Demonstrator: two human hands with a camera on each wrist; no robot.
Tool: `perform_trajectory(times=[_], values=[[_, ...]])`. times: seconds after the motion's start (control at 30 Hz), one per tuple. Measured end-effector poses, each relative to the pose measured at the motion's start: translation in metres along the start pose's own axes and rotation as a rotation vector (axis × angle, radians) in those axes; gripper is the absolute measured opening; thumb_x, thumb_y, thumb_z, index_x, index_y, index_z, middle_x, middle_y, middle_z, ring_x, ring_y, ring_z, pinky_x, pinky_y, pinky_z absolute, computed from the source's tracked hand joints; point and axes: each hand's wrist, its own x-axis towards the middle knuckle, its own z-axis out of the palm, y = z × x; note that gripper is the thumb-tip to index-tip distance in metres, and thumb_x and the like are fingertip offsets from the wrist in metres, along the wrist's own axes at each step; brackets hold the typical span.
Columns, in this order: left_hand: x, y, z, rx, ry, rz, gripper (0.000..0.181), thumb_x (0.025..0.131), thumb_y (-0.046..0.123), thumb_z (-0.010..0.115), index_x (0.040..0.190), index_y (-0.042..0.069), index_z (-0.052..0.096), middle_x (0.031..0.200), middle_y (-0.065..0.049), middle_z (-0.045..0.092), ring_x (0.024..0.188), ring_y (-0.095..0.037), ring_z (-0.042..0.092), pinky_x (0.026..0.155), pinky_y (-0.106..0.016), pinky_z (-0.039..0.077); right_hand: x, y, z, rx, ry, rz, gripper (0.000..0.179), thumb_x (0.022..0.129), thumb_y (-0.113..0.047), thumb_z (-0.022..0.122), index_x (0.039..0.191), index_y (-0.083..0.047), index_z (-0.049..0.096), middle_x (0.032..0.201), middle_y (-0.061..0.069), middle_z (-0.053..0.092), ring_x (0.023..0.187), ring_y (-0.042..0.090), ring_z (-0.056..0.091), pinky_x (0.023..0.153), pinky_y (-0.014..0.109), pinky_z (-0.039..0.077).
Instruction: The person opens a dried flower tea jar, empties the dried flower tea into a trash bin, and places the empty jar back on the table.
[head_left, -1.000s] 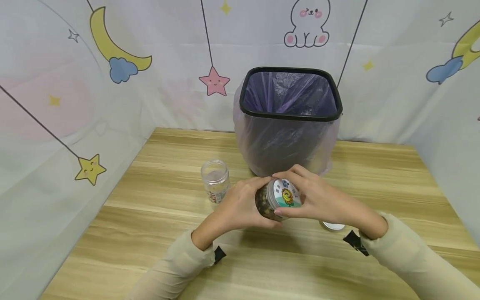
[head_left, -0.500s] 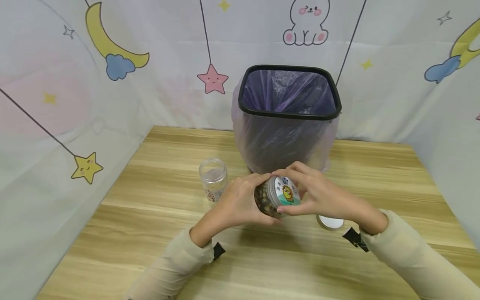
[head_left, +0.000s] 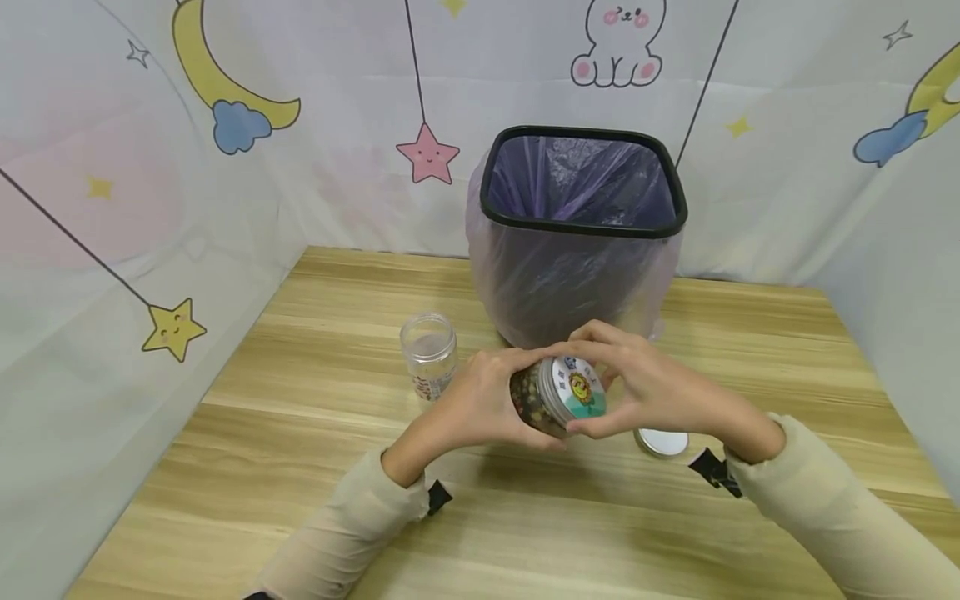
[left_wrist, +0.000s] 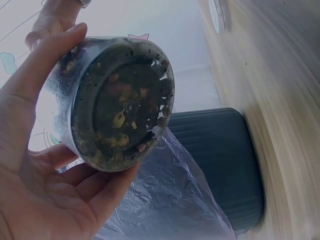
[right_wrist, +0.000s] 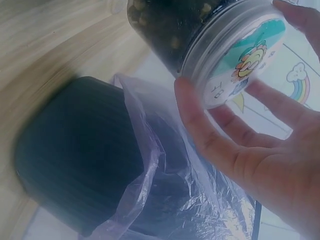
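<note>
My left hand (head_left: 483,404) grips a clear jar (left_wrist: 122,105) full of dark and yellowish bits, tilted over on its side above the table. In the left wrist view its round base faces the camera, thumb on one side and fingers on the other. My right hand (head_left: 637,387) holds the rim of the jar's lid (right_wrist: 245,62), which bears a sunflower sticker, between thumb and fingers. The lid sits on the jar's mouth. Behind the left hand an open clear jar (head_left: 429,346) stands upright on the table. A white-topped lid (head_left: 663,442) lies by the right hand, partly hidden.
A dark bin (head_left: 570,283) with a black rim and a thin purple bag stands behind the hands. The wooden table (head_left: 300,333) reaches back to a printed white curtain (head_left: 352,108), with more cloth at both sides.
The right hand's fingers have shifted round the lid's edge, and the lid's sticker has turned slightly. Both hands still hold the jar in nearly the same place.
</note>
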Motion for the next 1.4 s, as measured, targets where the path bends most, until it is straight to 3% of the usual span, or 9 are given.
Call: perform_trajectory(times=[0.53,0.7,0.8,0.93,1.07,1.2,1.4], values=[[0.003,-0.004,-0.004,-0.17,-0.118,0.012,0.088,0.059,0.045,0.096,0.135,0.018,0.063,0.113,0.009,0.068,0.098,-0.002,0.062,0.085,-0.023,0.051,0.001,0.001,-0.006,-0.004,-0.062,-0.119,0.072,0.068,-0.019,0.088,0.134,-0.02,0.061,0.124,-0.004,0.052,0.098,0.012,0.056,0.071,0.03,0.054],[0.003,-0.006,-0.004,-0.192,-0.143,0.016,0.081,0.059,0.044,0.096,0.13,0.02,0.066,0.111,0.012,0.067,0.098,-0.001,0.061,0.086,-0.023,0.051,0.002,0.0,-0.006,-0.015,-0.099,-0.146,0.072,0.068,-0.017,0.087,0.134,-0.022,0.059,0.129,-0.005,0.049,0.11,0.013,0.054,0.085,0.035,0.052],[0.002,-0.006,-0.003,-0.18,-0.15,0.0,0.083,0.058,0.045,0.096,0.13,0.018,0.065,0.109,0.011,0.067,0.097,-0.001,0.061,0.085,-0.022,0.051,0.001,-0.003,-0.004,-0.024,-0.107,-0.113,0.07,0.075,-0.028,0.088,0.137,-0.021,0.056,0.129,-0.004,0.046,0.111,0.013,0.053,0.085,0.034,0.054],[0.002,-0.006,-0.003,-0.165,-0.152,0.001,0.08,0.058,0.044,0.096,0.126,0.014,0.066,0.103,0.01,0.067,0.091,-0.002,0.062,0.08,-0.022,0.052,-0.002,-0.01,0.002,-0.073,-0.072,-0.001,0.071,0.082,-0.047,0.08,0.14,-0.018,0.051,0.124,-0.004,0.046,0.095,0.01,0.055,0.073,0.026,0.053],[0.002,-0.004,-0.002,-0.156,-0.147,0.014,0.08,0.058,0.044,0.096,0.126,0.015,0.065,0.102,0.011,0.067,0.089,-0.002,0.061,0.078,-0.021,0.051,-0.004,-0.015,0.009,-0.12,-0.033,0.094,0.062,0.087,-0.05,0.074,0.136,-0.02,0.051,0.12,-0.006,0.049,0.091,0.009,0.053,0.073,0.028,0.051],[0.001,-0.004,-0.001,-0.16,-0.149,0.015,0.086,0.058,0.043,0.096,0.133,0.015,0.063,0.105,0.01,0.067,0.091,-0.002,0.061,0.079,-0.021,0.051,-0.005,-0.013,0.013,-0.119,-0.003,0.099,0.057,0.086,-0.046,0.076,0.131,-0.02,0.054,0.114,-0.006,0.053,0.094,0.009,0.053,0.073,0.029,0.052],[0.0,-0.006,0.0,-0.172,-0.144,0.019,0.092,0.059,0.043,0.095,0.139,0.014,0.059,0.109,0.009,0.068,0.093,-0.002,0.062,0.08,-0.021,0.052,-0.005,-0.009,0.014,-0.086,0.019,0.076,0.056,0.083,-0.04,0.081,0.13,-0.019,0.058,0.112,-0.004,0.055,0.083,0.01,0.053,0.063,0.026,0.052]])
